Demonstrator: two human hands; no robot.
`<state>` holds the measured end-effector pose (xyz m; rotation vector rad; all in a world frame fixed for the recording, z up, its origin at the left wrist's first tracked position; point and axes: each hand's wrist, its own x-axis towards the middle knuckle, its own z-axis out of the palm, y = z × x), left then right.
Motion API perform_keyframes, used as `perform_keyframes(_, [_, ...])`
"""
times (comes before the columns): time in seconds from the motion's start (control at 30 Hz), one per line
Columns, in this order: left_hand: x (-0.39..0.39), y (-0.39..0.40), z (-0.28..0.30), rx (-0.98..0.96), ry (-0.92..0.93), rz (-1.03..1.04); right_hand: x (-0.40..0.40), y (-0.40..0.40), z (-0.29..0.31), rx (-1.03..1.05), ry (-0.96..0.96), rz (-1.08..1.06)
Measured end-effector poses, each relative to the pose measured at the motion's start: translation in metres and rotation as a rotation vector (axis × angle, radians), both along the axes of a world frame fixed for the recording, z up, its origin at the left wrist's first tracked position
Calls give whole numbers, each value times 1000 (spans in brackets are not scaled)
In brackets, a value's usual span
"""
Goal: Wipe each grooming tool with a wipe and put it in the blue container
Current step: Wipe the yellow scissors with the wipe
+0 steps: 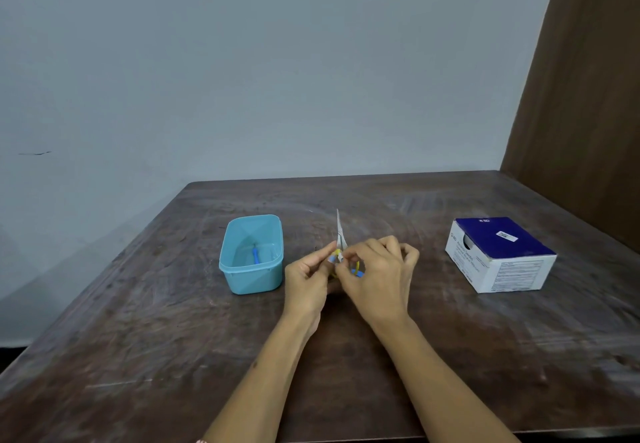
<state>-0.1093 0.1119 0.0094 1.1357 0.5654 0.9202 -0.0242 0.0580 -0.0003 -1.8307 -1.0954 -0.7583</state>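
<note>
Both hands, left (306,271) and right (375,274), pinched small scissors (340,234) at wiping stage; next, transfer to the blue container (252,255).

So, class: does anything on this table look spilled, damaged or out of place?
Nothing stands out. The blue container and wipe box sit upright on the scuffed table; both hands hold small scissors.

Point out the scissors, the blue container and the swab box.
scissors (339,231): head view, on the shut blades.
blue container (254,278): head view, on the near outer wall.
swab box (498,238): head view, on the dark blue top.
</note>
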Motion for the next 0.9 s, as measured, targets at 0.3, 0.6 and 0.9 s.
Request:
perform_keyframes(0.3, [-1, 0, 3, -63, -12, -46, 2, 0, 0, -2, 22, -23])
perform_keyframes(0.6, [1, 2, -1, -69, -23, -46, 2, 1, -1, -12, 73, -20])
perform_keyframes(0.9, [1, 7, 0, -116, -68, 10, -3, 0, 0, -25, 114, 65])
